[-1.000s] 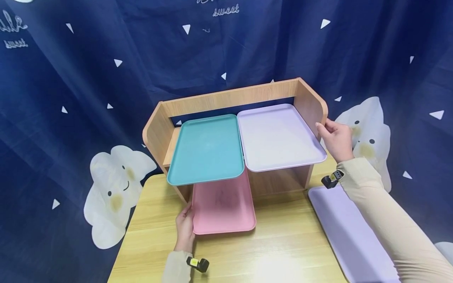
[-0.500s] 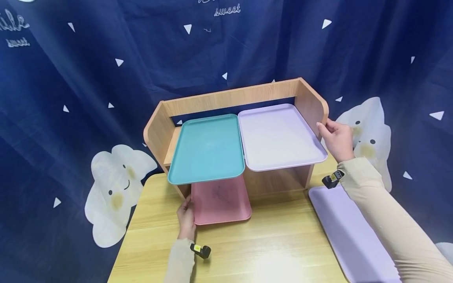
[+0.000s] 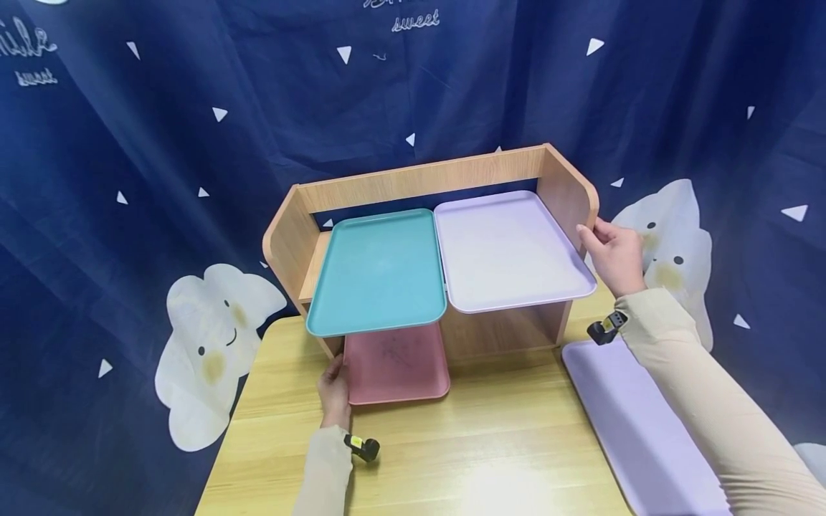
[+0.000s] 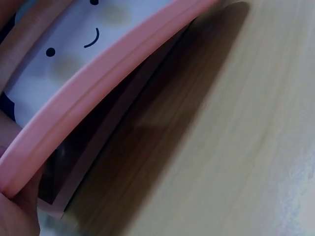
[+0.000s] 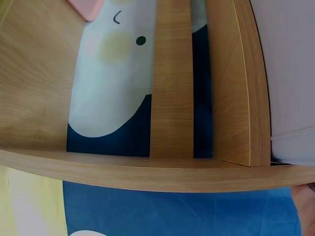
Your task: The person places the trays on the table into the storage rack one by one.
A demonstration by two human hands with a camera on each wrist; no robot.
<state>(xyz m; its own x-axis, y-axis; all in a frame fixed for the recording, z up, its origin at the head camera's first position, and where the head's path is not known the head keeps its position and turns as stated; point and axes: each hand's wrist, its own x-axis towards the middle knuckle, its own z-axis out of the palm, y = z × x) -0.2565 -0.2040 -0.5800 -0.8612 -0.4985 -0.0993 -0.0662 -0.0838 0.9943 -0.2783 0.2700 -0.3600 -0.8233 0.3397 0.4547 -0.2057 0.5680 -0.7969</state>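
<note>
My left hand (image 3: 334, 393) holds the left edge of a pink tray (image 3: 396, 369), which sits partly inside the lower space of a small wooden shelf (image 3: 419, 175). In the left wrist view the thumb and fingers (image 4: 17, 216) pinch the tray's rim, and a dark shadow lies on the table under it. Over the pink tray, on the upper board, lies a teal tray (image 3: 379, 272) beside a pale lilac tray (image 3: 513, 251); both stick out past the board's front. My right hand (image 3: 616, 256) grips the front edge of the shelf's right side panel (image 3: 571, 193).
Another lilac tray (image 3: 645, 430) lies on the table at the right, partly under the right forearm. The wooden table (image 3: 503, 437) stretches out before the shelf. A dark blue curtain (image 3: 290, 86) with clouds and triangles hangs behind.
The pink tray has slid back and slightly left, deeper under the teal tray, with my left hand moving along. My right hand has stayed on the side panel.
</note>
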